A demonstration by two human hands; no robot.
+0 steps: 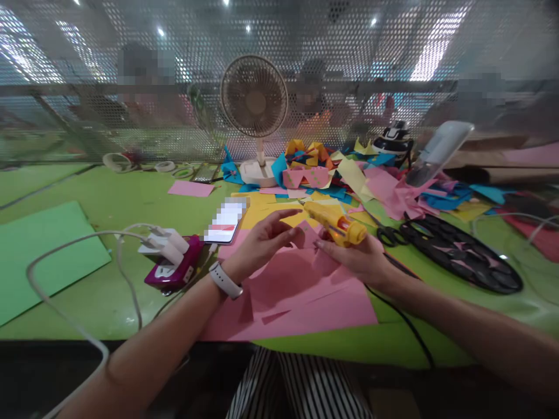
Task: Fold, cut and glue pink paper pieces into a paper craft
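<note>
My right hand [360, 259] is wrapped round a yellow glue gun [334, 222], with its nozzle pointing to the left. A black cord runs from below that hand to the table's front edge. My left hand [273, 234], with a white watch band on the wrist, is open, its fingers apart. Between the two hands is a small pink paper cutout [308, 234]; whether the left fingertips touch it I cannot tell. Beneath both hands lie large pink paper sheets [314, 308] with a cut edge.
A lit phone [227, 220] and a purple power adapter [168, 279] with white cables stand left. Behind are a fan [254, 99] and heaped coloured paper [323, 177]. To the right lie scissors [391, 235] and a black tray [458, 256]. Green paper [48, 250] lies far left.
</note>
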